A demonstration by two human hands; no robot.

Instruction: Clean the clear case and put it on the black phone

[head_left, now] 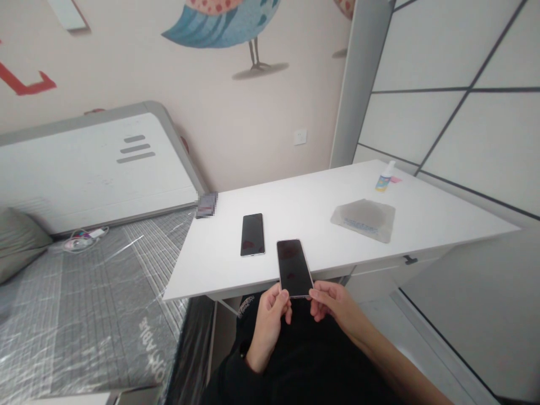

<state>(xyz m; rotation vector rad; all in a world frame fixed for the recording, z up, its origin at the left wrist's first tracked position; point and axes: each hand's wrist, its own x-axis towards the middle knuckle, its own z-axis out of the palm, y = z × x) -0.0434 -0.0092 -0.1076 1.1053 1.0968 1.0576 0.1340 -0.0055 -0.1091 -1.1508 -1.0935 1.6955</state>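
A dark-screened smartphone (pixel 293 267) with a pale rim is held between my two hands at the table's front edge. My left hand (pixel 272 309) pinches its near left corner, thumb on top. At the near right corner, my right hand (pixel 331 304) grips it the same way. Its far end reaches over the tabletop, and the screen faces up. A second black smartphone (pixel 252 234) lies flat on the white table (pixel 295 208), left of the held one. Farther right rests a greyish, translucent flat sheet or pouch (pixel 365 219) with faint print.
A small white spray bottle (pixel 384 177) with a blue-yellow label stands at the back right, beside a pink scrap (pixel 395 180). A blurred grey item (pixel 206 205) sits at the back left corner. On the left is a plastic-covered bed (pixel 105 292) with cables (pixel 82 241).
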